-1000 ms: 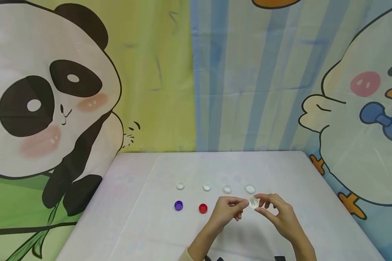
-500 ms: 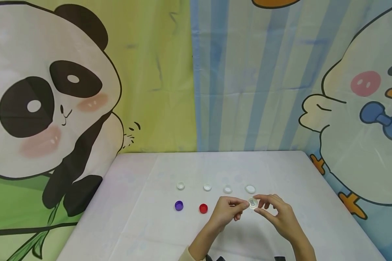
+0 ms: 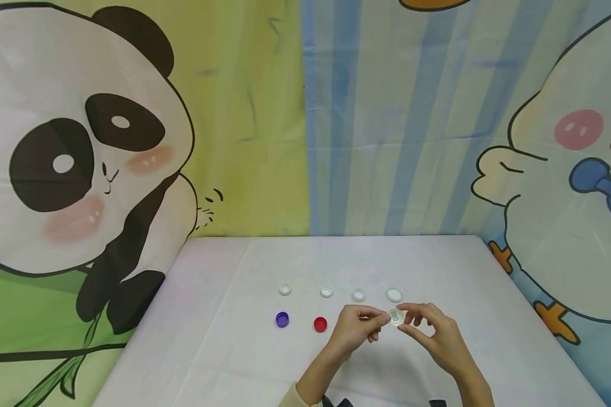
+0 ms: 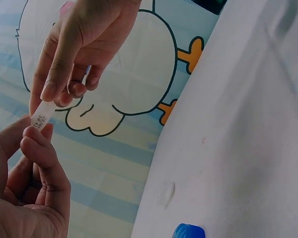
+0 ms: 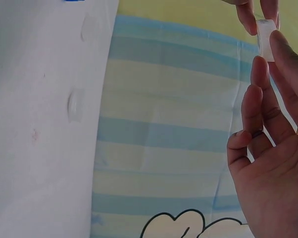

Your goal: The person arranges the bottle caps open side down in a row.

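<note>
Above the table's right half, both hands pinch one whitish bottle cap (image 3: 396,316) between them. My left hand (image 3: 353,330) grips its left edge with thumb and forefinger. The right hand (image 3: 438,338) holds the opposite edge between thumb and fingertips. Seen edge-on in the left wrist view, the cap (image 4: 42,117) carries small dark print, too small to read. Its ridged side shows in the right wrist view, with the cap (image 5: 266,40) between the fingertips of both hands. Just behind the hands lies a clear-white cap (image 3: 394,295) on the table.
Farther left on the white tabletop (image 3: 224,350) lie three more whitish caps, at left (image 3: 285,289), middle (image 3: 326,292) and right (image 3: 358,295). Nearer me are a purple-blue cap (image 3: 282,319) and a red cap (image 3: 320,324). A cartoon-printed curtain (image 3: 254,141) stands behind the table.
The head view has shifted slightly, so the scene sits a little farther right. Both hands keep their pinch on the bottle cap, almost unmoved.
</note>
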Demonstrator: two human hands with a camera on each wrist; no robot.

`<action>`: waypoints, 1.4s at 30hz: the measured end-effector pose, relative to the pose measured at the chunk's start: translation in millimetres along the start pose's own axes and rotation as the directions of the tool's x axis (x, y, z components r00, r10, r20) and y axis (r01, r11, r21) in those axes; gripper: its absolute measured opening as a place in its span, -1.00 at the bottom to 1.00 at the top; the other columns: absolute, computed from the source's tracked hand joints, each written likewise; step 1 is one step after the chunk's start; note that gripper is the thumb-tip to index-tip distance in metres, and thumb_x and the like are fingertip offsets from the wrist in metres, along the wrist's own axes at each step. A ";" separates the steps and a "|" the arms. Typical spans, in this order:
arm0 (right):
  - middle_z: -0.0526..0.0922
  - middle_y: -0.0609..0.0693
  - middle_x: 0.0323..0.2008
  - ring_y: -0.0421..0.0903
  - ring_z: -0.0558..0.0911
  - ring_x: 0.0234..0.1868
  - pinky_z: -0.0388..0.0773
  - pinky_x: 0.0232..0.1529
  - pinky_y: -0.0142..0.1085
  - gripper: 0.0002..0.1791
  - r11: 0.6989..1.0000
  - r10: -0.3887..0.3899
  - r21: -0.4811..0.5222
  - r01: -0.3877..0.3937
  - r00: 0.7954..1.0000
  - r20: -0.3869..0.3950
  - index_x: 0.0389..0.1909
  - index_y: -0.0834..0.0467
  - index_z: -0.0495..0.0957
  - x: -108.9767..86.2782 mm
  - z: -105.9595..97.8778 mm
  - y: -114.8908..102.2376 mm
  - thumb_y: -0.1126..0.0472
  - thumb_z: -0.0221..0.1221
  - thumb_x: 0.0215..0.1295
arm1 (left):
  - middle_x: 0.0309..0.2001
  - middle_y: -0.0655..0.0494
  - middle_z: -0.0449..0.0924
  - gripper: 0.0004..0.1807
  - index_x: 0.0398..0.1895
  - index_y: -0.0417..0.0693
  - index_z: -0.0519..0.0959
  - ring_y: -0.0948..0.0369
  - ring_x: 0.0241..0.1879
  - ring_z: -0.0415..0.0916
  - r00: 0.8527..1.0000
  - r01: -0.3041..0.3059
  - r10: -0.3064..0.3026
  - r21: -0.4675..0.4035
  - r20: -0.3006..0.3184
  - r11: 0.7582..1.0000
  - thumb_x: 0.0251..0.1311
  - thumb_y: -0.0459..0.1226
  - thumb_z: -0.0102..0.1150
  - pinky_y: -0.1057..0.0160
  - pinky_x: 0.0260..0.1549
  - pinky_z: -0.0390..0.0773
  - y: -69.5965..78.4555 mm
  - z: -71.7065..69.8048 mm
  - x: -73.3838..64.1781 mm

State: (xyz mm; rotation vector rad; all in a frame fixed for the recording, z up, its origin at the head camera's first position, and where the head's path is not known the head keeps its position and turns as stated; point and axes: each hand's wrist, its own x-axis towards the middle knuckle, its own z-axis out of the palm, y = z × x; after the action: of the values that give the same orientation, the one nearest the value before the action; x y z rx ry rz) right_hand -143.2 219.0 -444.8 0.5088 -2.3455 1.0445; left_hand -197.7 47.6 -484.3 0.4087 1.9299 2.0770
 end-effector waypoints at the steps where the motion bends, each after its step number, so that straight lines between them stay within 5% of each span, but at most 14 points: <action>1: 0.51 -0.14 -0.48 -0.21 0.41 -0.43 0.23 -0.46 -0.53 -0.55 1.000 0.005 -0.002 -0.005 1.000 0.000 -0.17 0.16 0.58 -0.4 0.4 1.1 0.46 0.34 -0.20 | -0.69 0.14 0.46 -0.77 -0.46 -0.08 0.67 0.34 -0.73 0.35 1.000 -0.008 0.008 0.014 -0.004 1.000 -0.05 -0.10 0.30 0.45 -0.70 0.40 -0.3 -0.1 0.0; 6: 0.50 -0.22 -0.45 -0.27 0.41 -0.42 0.27 -0.46 -0.47 -0.50 0.999 0.033 -0.021 -0.033 0.999 0.006 -0.07 0.07 0.56 -3.1 4.6 16.5 0.35 0.35 -0.14 | -0.66 0.05 0.52 -0.77 -0.46 0.01 0.67 0.34 -0.74 0.38 0.998 -0.062 0.064 0.100 -0.019 0.993 -0.04 -0.04 0.28 0.42 -0.69 0.45 -0.1 -2.4 1.8; 9: 0.50 -0.25 -0.44 -0.32 0.41 -0.41 0.28 -0.42 -0.45 -0.54 0.997 0.070 -0.028 -0.070 0.998 0.000 -0.04 -0.01 0.55 -2.9 5.5 22.7 0.29 0.32 -0.06 | -0.66 0.04 0.54 -0.79 -0.43 -0.01 0.66 0.36 -0.75 0.39 0.987 -0.154 0.161 0.179 -0.026 0.972 0.00 -0.08 0.25 0.41 -0.72 0.45 1.6 -5.7 4.3; 11: 0.51 -0.25 -0.43 -0.33 0.41 -0.41 0.29 -0.41 -0.45 -0.59 0.995 0.091 -0.036 -0.091 0.996 -0.009 -0.05 -0.04 0.55 -2.3 5.1 24.2 0.26 0.29 0.01 | -0.64 0.06 0.54 -0.81 -0.42 -0.07 0.66 0.38 -0.76 0.39 0.967 -0.240 0.254 0.236 -0.033 0.942 0.03 -0.14 0.24 0.40 -0.74 0.45 3.0 -8.0 6.1; 18: 0.56 -0.21 -0.45 -0.25 0.43 -0.46 0.31 -0.50 -0.39 -0.78 0.960 0.277 -0.032 -0.277 0.961 0.015 -0.11 -0.07 0.57 -0.5 2.9 24.5 0.11 0.12 0.22 | -0.60 0.14 0.52 -0.83 -0.38 -0.13 0.66 0.47 -0.65 0.36 0.822 -0.514 0.570 0.437 0.004 0.738 0.02 -0.21 0.25 0.50 -0.65 0.43 7.7 -13.9 8.6; 21: 0.54 -0.15 -0.48 -0.15 0.44 -0.44 0.30 -0.51 -0.36 -0.72 0.901 0.430 0.013 -0.433 0.897 0.100 -0.15 -0.05 0.60 0.1 1.5 25.9 -0.03 -0.01 0.29 | -0.59 0.23 0.48 -0.82 -0.35 -0.05 0.66 0.48 -0.59 0.33 0.771 -0.574 0.635 0.488 0.053 0.657 0.06 -0.16 0.22 0.57 -0.59 0.40 9.7 -15.4 7.3; 24: 0.52 -0.05 -0.48 -0.09 0.41 -0.41 0.26 -0.45 -0.31 -0.59 0.824 0.532 0.097 -0.558 0.821 0.207 -0.16 0.03 0.61 0.5 -1.6 26.7 -0.11 -0.10 0.32 | -0.58 0.27 0.46 -0.82 -0.33 -0.01 0.65 0.49 -0.57 0.30 0.700 -0.642 0.703 0.544 0.127 0.541 0.09 -0.14 0.18 0.63 -0.57 0.36 11.4 -15.9 5.3; 28: 0.48 0.03 -0.48 -0.10 0.39 -0.41 0.21 -0.40 -0.27 -0.52 0.757 0.550 0.196 -0.623 0.770 0.323 -0.21 0.15 0.60 1.9 -5.5 26.3 -0.12 -0.13 0.33 | -0.55 0.30 0.49 -0.84 -0.31 0.01 0.64 0.51 -0.57 0.26 0.582 -0.718 0.783 0.592 0.221 0.366 0.08 -0.15 0.20 0.66 -0.58 0.31 14.1 -16.1 4.3; 30: 0.46 0.04 -0.52 -0.11 0.39 -0.41 0.22 -0.38 -0.26 -0.51 0.737 0.542 0.221 -0.638 0.754 0.371 -0.29 0.21 0.58 3.0 -5.8 26.2 -0.11 -0.11 0.32 | -0.53 0.30 0.52 -0.83 -0.29 0.01 0.65 0.51 -0.57 0.27 0.541 -0.739 0.801 0.601 0.259 0.305 0.06 -0.17 0.22 0.68 -0.56 0.30 17.2 -15.9 3.6; 35: 0.43 0.03 -0.54 -0.14 0.39 -0.39 0.26 -0.34 -0.22 -0.49 0.687 0.486 0.309 -0.658 0.732 0.478 -0.47 0.35 0.45 3.3 -4.6 27.8 -0.05 -0.08 0.33 | -0.50 0.28 0.56 -0.82 -0.28 0.00 0.65 0.50 -0.57 0.32 0.478 -0.761 0.810 0.620 0.340 0.189 0.04 -0.18 0.24 0.72 -0.47 0.28 24.7 -15.4 1.5; 39: 0.33 0.03 -0.58 -0.18 0.39 -0.38 0.29 -0.33 -0.23 -0.53 0.681 0.359 0.413 -0.605 0.767 0.532 -0.52 0.40 0.35 2.2 -4.8 29.9 0.05 -0.14 0.39 | -0.48 0.29 0.57 -0.83 -0.28 0.00 0.65 0.50 -0.54 0.36 0.444 -0.776 0.810 0.616 0.384 0.133 0.04 -0.19 0.24 0.70 -0.43 0.30 27.7 -16.4 -0.2; 42: 0.25 0.08 -0.60 -0.15 0.38 -0.38 0.28 -0.34 -0.22 -0.58 0.667 0.256 0.495 -0.557 0.795 0.549 -0.54 0.38 0.32 1.9 -4.7 31.5 0.14 -0.19 0.41 | -0.47 0.28 0.58 -0.83 -0.28 0.00 0.65 0.50 -0.53 0.37 0.440 -0.779 0.804 0.616 0.400 0.120 0.04 -0.19 0.24 0.71 -0.41 0.30 28.8 -16.6 -1.4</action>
State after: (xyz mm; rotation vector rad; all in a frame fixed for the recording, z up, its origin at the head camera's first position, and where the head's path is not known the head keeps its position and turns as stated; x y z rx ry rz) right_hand -159.8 242.3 -458.9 0.4786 -2.5022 2.2103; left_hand -203.1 29.8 -456.7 2.0570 2.9230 1.4136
